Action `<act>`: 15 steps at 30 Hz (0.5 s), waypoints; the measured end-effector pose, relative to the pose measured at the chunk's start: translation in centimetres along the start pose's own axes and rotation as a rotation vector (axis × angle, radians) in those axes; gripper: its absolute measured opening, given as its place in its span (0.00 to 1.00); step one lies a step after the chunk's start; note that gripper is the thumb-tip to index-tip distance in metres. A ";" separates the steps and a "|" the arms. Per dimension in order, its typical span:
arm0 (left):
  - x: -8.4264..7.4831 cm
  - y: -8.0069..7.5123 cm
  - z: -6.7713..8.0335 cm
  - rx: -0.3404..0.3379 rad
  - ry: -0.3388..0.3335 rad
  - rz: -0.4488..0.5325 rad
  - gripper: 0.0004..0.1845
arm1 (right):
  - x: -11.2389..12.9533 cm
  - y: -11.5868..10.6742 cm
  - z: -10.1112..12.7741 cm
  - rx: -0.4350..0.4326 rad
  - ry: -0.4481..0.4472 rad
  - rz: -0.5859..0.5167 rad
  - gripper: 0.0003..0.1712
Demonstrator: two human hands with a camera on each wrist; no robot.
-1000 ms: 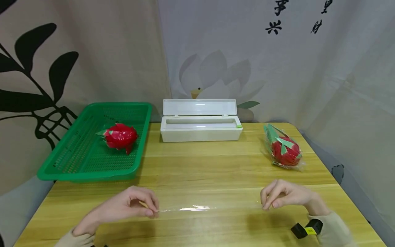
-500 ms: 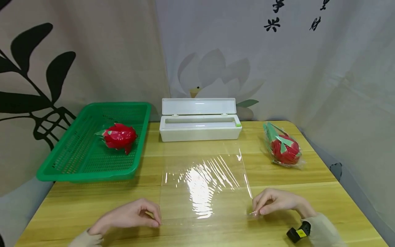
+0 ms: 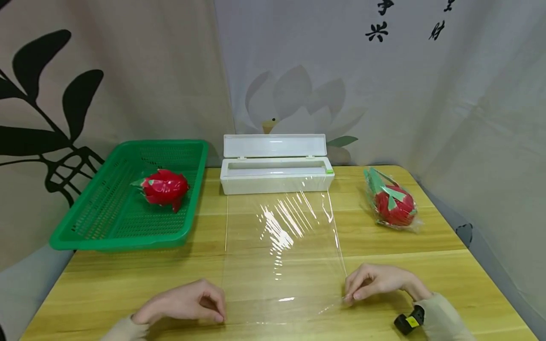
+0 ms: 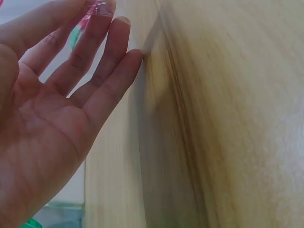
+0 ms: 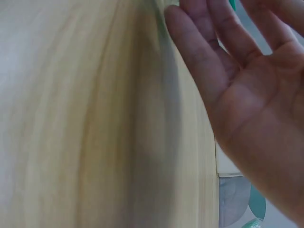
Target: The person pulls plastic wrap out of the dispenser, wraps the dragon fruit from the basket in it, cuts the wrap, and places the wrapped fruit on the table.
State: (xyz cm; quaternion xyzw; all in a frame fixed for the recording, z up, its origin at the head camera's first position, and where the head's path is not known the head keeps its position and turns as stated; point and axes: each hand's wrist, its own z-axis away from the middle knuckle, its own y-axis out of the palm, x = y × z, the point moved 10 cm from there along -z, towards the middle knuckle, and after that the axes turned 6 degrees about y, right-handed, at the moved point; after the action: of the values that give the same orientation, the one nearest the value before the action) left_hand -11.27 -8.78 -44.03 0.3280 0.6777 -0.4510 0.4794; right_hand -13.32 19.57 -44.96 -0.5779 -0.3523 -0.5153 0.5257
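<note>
A clear sheet of plastic wrap (image 3: 279, 255) stretches over the wooden table, from the front of a white cling-film dispenser (image 3: 277, 185) with its lid up. My left hand (image 3: 194, 300) pinches the near left corner between thumb and fingertips, low over the table. At the near right corner, my right hand (image 3: 377, 282) pinches the sheet, which bunches slightly at the fingertips. In the left wrist view a bit of film (image 4: 100, 8) shows at the fingertips of the left hand. The right wrist view cuts off the fingertips of the right hand (image 5: 247, 90).
A green plastic basket (image 3: 123, 244) at the left holds a red dragon fruit (image 3: 165, 187). Another dragon fruit (image 3: 395, 204), wrapped in clear film, lies at the back right. Behind the table hangs a printed cloth (image 3: 294, 57).
Both hands have come down and nearer the person, and slightly closer together, with the wrap. The sheet, first a thin glint between them, now shows spread out as far as the dispenser.
</note>
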 end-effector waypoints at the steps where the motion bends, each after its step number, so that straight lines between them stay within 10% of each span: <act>1: 0.0 0.0 0.0 -0.001 -0.005 -0.004 0.06 | -0.1 0.0 0.0 -0.003 0.014 -0.005 0.15; 15: -0.6 0.6 -0.5 0.024 -0.006 -0.204 0.07 | -0.4 0.2 0.3 0.014 0.108 -0.030 0.17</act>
State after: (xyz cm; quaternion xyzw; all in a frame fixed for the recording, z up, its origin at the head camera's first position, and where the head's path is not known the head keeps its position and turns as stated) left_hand -10.71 -8.06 -43.60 0.2617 0.7007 -0.5065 0.4289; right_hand -13.17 19.87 -45.40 -0.5403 -0.3353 -0.5511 0.5403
